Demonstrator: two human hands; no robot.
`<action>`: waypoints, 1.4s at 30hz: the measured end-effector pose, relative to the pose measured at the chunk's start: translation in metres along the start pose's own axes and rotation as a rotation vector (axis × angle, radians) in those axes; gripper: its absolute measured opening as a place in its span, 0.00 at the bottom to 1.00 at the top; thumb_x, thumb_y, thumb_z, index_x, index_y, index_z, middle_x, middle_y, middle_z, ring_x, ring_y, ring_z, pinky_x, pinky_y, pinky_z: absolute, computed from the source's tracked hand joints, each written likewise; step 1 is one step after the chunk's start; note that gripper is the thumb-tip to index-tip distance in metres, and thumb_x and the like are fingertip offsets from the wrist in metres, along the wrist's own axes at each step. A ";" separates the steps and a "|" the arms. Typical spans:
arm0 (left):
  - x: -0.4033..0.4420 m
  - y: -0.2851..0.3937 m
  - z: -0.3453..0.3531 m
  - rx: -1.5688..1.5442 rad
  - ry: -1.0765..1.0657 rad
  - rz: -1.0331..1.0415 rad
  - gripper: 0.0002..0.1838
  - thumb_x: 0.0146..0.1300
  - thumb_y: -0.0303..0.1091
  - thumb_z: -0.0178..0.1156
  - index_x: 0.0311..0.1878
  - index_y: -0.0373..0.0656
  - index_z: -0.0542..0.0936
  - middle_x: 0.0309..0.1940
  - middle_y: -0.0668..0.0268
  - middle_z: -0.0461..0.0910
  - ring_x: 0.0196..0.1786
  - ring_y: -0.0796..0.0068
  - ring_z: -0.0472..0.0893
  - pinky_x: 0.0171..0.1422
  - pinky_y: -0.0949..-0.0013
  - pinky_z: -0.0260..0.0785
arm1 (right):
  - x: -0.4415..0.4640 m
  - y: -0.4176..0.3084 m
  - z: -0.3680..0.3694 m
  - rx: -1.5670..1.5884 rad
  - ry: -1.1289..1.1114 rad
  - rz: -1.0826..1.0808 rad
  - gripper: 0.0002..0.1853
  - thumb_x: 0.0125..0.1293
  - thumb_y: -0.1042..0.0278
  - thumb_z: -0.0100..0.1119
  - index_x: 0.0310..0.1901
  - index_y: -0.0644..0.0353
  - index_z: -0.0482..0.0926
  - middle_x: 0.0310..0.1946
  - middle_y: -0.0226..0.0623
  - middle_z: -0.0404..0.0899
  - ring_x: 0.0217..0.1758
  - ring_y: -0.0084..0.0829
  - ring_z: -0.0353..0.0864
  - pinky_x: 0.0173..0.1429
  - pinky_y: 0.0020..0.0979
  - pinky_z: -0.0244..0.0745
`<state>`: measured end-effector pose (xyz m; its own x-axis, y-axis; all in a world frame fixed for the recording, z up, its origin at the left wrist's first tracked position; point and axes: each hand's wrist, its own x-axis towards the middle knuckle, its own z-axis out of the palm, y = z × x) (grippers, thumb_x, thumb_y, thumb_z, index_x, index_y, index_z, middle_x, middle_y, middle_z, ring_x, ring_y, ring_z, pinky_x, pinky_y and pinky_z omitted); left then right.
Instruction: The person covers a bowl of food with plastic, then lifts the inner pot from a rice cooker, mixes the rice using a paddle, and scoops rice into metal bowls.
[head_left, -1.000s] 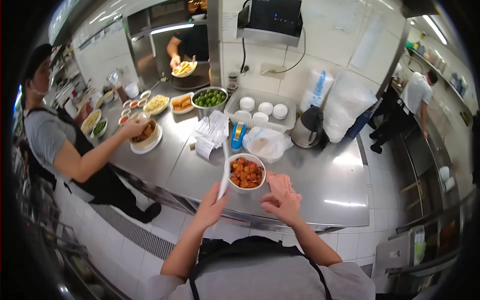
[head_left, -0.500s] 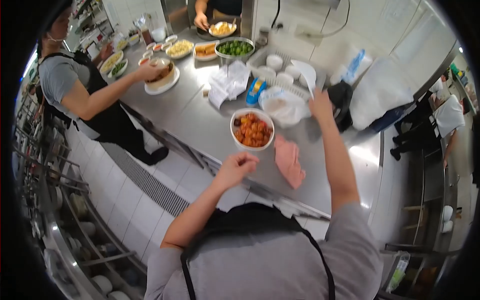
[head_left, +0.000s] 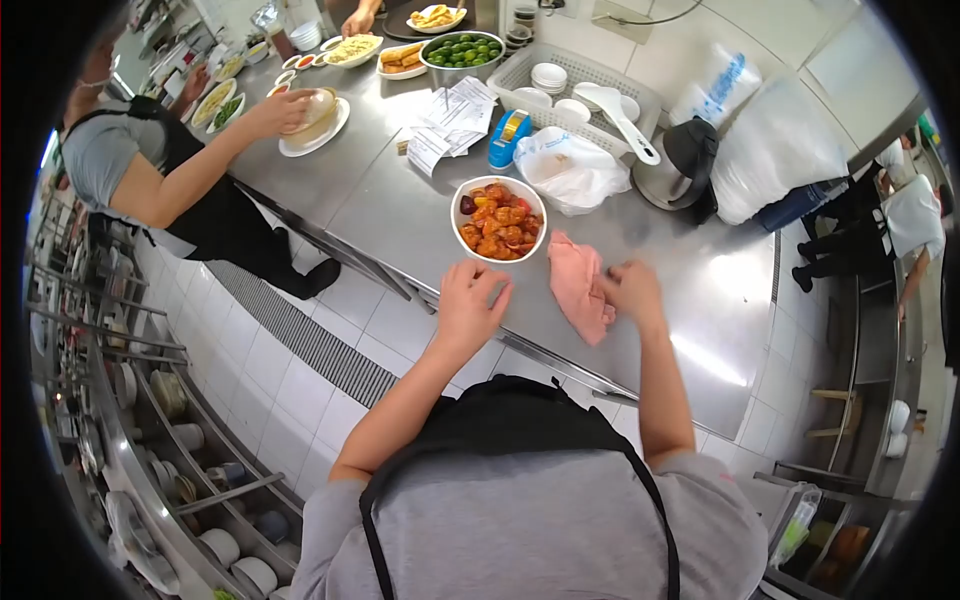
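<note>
My left hand point(head_left: 473, 310) hovers at the front edge of the steel counter, just below a white bowl point(head_left: 457, 225) of glazed, reddish-orange chunks of food. Its fingers are curved, thumb apart, with nothing between them. Beside the crumpled pink cloth point(head_left: 577, 285) is my right hand point(head_left: 633, 292), fingers loosely bent at the cloth's right edge. Whether they touch it is hard to tell. A white serving spoon point(head_left: 618, 120) lies across the rim of a grey plastic basket point(head_left: 510, 95), its dark-tipped handle pointing toward me.
Behind the bowl are paper slips point(head_left: 455, 120), a blue tape dispenser point(head_left: 510, 138) and a white plastic bag point(head_left: 570, 170). A metal jug with a black handle point(head_left: 690, 165) stands right. At left, a co-worker point(head_left: 150, 170) handles a bowl on a plate point(head_left: 340, 130). Green limes fill a metal pot point(head_left: 462, 70).
My right hand has let go of the white serving spoon and come down to the pink cloth. My left hand has moved slightly closer to the bowl, its fingers spreading a little.
</note>
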<state>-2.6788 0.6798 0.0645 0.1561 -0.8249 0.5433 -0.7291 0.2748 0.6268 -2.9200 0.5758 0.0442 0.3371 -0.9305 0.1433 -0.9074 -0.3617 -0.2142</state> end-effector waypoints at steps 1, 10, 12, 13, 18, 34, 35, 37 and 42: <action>0.005 0.008 0.002 0.116 0.021 0.068 0.07 0.43 0.28 0.63 0.29 0.44 0.78 0.30 0.68 0.70 0.36 0.67 0.70 0.38 0.66 0.61 | -0.021 -0.002 0.011 0.030 0.124 -0.047 0.16 0.55 0.55 0.53 0.31 0.62 0.77 0.39 0.45 0.75 0.45 0.43 0.72 0.48 0.38 0.67; 0.022 0.003 0.024 0.339 -0.009 0.320 0.04 0.43 0.29 0.56 0.25 0.42 0.75 0.34 0.69 0.69 0.41 0.68 0.68 0.44 0.65 0.57 | -0.043 -0.007 -0.035 1.645 0.376 0.107 0.08 0.60 0.66 0.51 0.38 0.58 0.76 0.43 0.35 0.73 0.43 0.24 0.72 0.45 0.29 0.69; 0.012 0.006 0.022 0.306 -0.040 0.320 0.04 0.43 0.28 0.55 0.25 0.42 0.75 0.34 0.69 0.69 0.41 0.69 0.68 0.44 0.66 0.57 | -0.043 -0.026 -0.044 1.451 0.155 0.275 0.08 0.59 0.66 0.53 0.39 0.58 0.76 0.40 0.35 0.74 0.40 0.23 0.73 0.42 0.27 0.69; 0.007 0.008 0.020 0.287 -0.042 0.348 0.03 0.44 0.29 0.57 0.25 0.43 0.76 0.34 0.70 0.70 0.41 0.69 0.69 0.42 0.65 0.57 | -0.043 -0.038 -0.043 1.245 -0.067 0.420 0.09 0.58 0.66 0.54 0.39 0.57 0.76 0.38 0.34 0.74 0.36 0.21 0.73 0.39 0.25 0.69; -0.010 0.014 0.012 0.279 -0.058 0.393 0.04 0.46 0.29 0.59 0.27 0.46 0.77 0.33 0.73 0.71 0.40 0.71 0.69 0.42 0.66 0.57 | -0.044 -0.078 0.012 0.445 0.360 -0.575 0.16 0.48 0.72 0.58 0.42 0.54 0.77 0.26 0.29 0.71 0.31 0.27 0.72 0.34 0.29 0.69; -0.040 -0.017 0.004 -0.460 -0.094 -0.712 0.13 0.50 0.38 0.62 0.34 0.41 0.76 0.26 0.69 0.75 0.24 0.80 0.70 0.26 0.78 0.58 | -0.021 -0.079 -0.018 0.904 0.083 -0.029 0.12 0.55 0.75 0.52 0.43 0.57 0.75 0.35 0.35 0.71 0.34 0.32 0.74 0.35 0.28 0.71; -0.042 -0.005 0.013 -0.773 -0.242 -0.983 0.12 0.52 0.39 0.60 0.33 0.40 0.77 0.23 0.70 0.75 0.19 0.83 0.68 0.21 0.81 0.55 | -0.015 -0.080 -0.013 0.757 0.208 -0.343 0.13 0.53 0.76 0.53 0.42 0.57 0.75 0.37 0.36 0.70 0.33 0.32 0.74 0.34 0.29 0.70; -0.030 0.018 0.023 -0.925 -0.188 -1.057 0.12 0.53 0.40 0.59 0.33 0.39 0.77 0.22 0.69 0.76 0.18 0.83 0.68 0.20 0.81 0.54 | -0.011 -0.079 -0.002 0.597 0.323 -0.655 0.14 0.51 0.78 0.55 0.42 0.57 0.75 0.38 0.37 0.69 0.33 0.32 0.74 0.33 0.30 0.70; -0.014 0.020 0.031 -1.110 -0.056 -1.193 0.13 0.53 0.39 0.54 0.31 0.38 0.78 0.22 0.67 0.77 0.17 0.82 0.69 0.18 0.81 0.53 | -0.001 -0.068 0.003 0.434 0.180 -0.696 0.14 0.47 0.76 0.57 0.39 0.55 0.75 0.38 0.36 0.69 0.37 0.35 0.73 0.36 0.37 0.69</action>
<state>-2.7161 0.6820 0.0522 0.2072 -0.8275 -0.5218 0.5954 -0.3166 0.7385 -2.8577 0.6016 0.0559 0.7059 -0.4764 0.5241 -0.3174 -0.8743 -0.3673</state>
